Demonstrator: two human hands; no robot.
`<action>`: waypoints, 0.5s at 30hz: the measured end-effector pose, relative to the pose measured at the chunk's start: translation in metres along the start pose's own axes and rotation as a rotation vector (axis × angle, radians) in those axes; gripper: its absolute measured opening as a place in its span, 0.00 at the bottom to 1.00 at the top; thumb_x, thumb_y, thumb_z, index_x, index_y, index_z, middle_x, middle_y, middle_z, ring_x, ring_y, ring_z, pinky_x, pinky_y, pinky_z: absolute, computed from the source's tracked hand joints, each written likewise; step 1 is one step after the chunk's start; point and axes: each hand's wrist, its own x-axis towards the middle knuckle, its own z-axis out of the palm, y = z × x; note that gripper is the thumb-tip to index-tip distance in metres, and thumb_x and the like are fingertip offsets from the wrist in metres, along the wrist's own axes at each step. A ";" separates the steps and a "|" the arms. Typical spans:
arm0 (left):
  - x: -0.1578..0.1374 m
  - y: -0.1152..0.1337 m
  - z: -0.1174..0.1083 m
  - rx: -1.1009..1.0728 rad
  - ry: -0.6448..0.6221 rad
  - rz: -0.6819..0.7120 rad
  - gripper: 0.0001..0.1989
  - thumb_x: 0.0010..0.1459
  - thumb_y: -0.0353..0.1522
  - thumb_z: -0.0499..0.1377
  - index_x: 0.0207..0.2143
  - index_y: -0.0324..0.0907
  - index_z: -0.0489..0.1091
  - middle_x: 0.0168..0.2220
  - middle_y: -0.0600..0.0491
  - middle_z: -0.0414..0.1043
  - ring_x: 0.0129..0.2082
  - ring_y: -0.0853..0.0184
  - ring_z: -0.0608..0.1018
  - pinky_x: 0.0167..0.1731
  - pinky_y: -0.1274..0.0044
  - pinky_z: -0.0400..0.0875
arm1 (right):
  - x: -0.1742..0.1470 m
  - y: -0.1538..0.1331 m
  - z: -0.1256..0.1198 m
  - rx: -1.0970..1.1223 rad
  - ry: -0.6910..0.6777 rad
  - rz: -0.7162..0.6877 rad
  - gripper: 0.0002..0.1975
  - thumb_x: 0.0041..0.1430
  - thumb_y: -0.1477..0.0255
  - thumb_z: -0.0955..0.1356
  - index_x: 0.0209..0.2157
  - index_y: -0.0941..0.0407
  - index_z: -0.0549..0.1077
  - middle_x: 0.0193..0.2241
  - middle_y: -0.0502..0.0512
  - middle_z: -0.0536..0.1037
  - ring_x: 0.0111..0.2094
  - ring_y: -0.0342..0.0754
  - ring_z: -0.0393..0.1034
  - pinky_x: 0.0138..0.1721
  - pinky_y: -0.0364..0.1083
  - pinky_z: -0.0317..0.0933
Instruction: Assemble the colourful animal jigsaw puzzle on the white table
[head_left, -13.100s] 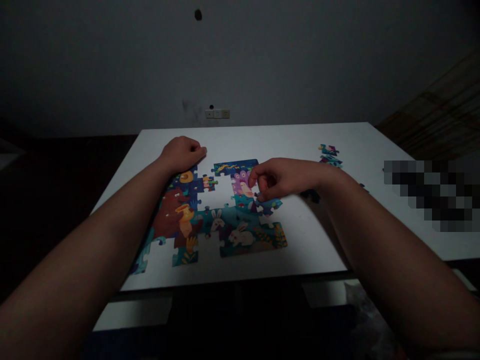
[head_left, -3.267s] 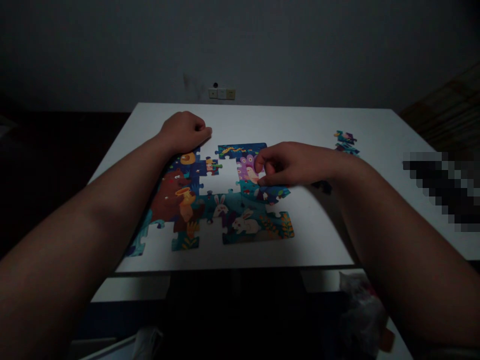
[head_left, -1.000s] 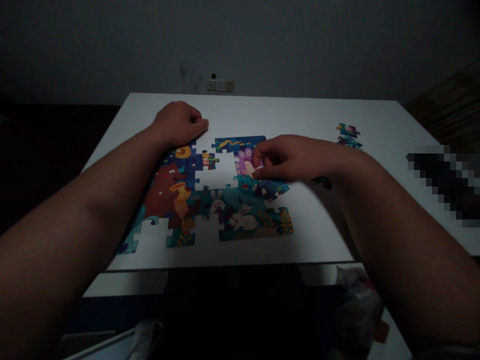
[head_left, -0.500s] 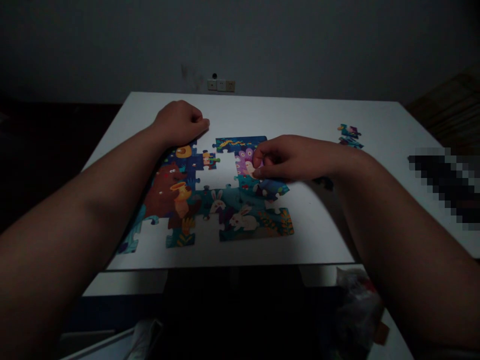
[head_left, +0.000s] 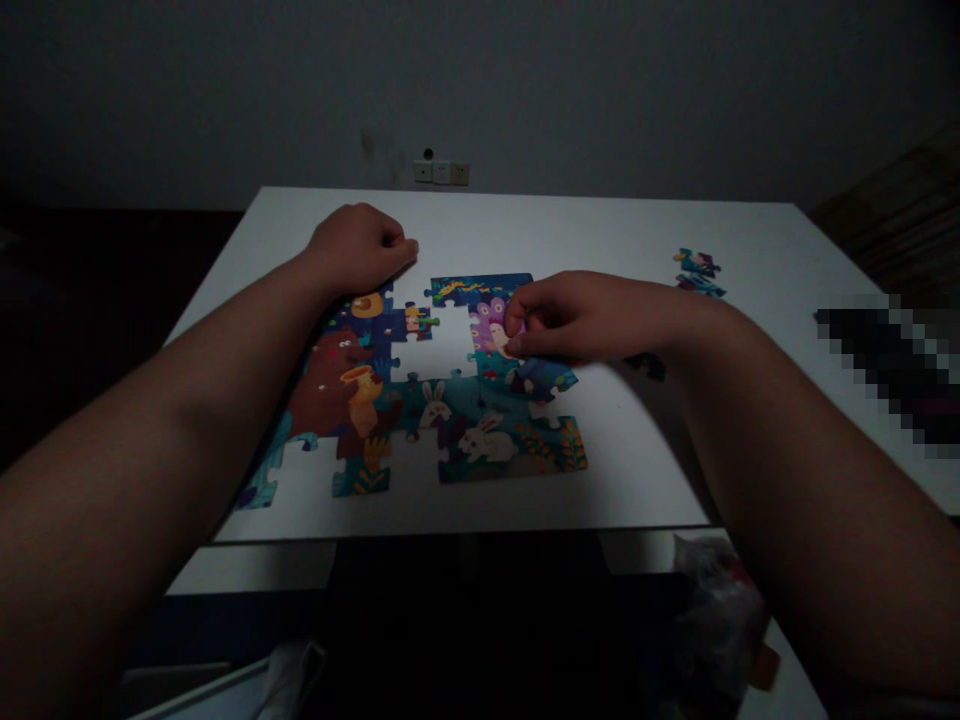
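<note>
A partly joined jigsaw puzzle (head_left: 480, 440) lies on the white table, with a brown bear, white rabbits and plants printed on it. White gaps show at its middle and along its near edge. Just beyond its far left part, my left hand (head_left: 360, 243) rests on the table, closed in a loose fist with no object visible in it. My right hand (head_left: 574, 315) is over the right side, its thumb and curled fingers closed at a puzzle piece with a pink and purple figure (head_left: 491, 325). The hand hides part of that piece. A blue piece (head_left: 551, 378) sits just below it.
Loose puzzle pieces (head_left: 697, 265) lie at the right on the table (head_left: 615, 230), and another dark piece (head_left: 649, 366) is partly behind my right wrist. A blurred dark object (head_left: 885, 360) lies at the right edge. Below the table are a plastic bag (head_left: 712, 590) and wall sockets (head_left: 442, 172) are behind.
</note>
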 end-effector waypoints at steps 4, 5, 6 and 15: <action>0.001 -0.001 0.000 -0.016 0.007 0.025 0.21 0.70 0.46 0.63 0.45 0.40 0.89 0.38 0.44 0.86 0.56 0.45 0.85 0.64 0.58 0.74 | 0.000 0.001 0.000 0.000 -0.007 -0.005 0.15 0.70 0.55 0.78 0.42 0.51 0.79 0.30 0.49 0.76 0.31 0.49 0.65 0.36 0.51 0.55; 0.001 -0.001 0.000 -0.014 0.010 0.030 0.22 0.70 0.46 0.63 0.45 0.39 0.89 0.38 0.43 0.86 0.55 0.45 0.85 0.64 0.58 0.75 | 0.000 0.001 0.000 -0.001 -0.009 -0.005 0.14 0.70 0.55 0.78 0.42 0.51 0.79 0.30 0.49 0.76 0.31 0.49 0.65 0.35 0.51 0.55; 0.000 -0.001 0.000 -0.005 0.014 0.031 0.22 0.70 0.47 0.62 0.44 0.38 0.89 0.38 0.43 0.86 0.54 0.45 0.85 0.63 0.57 0.75 | 0.000 0.000 0.000 -0.003 -0.010 -0.005 0.14 0.70 0.55 0.77 0.42 0.51 0.79 0.30 0.49 0.76 0.31 0.49 0.65 0.35 0.51 0.55; -0.003 0.005 -0.002 0.003 0.000 0.010 0.26 0.73 0.48 0.59 0.44 0.36 0.88 0.45 0.39 0.87 0.56 0.44 0.84 0.66 0.55 0.73 | 0.000 0.000 -0.001 -0.020 -0.013 -0.003 0.16 0.70 0.53 0.77 0.42 0.51 0.78 0.30 0.49 0.75 0.32 0.49 0.65 0.36 0.51 0.54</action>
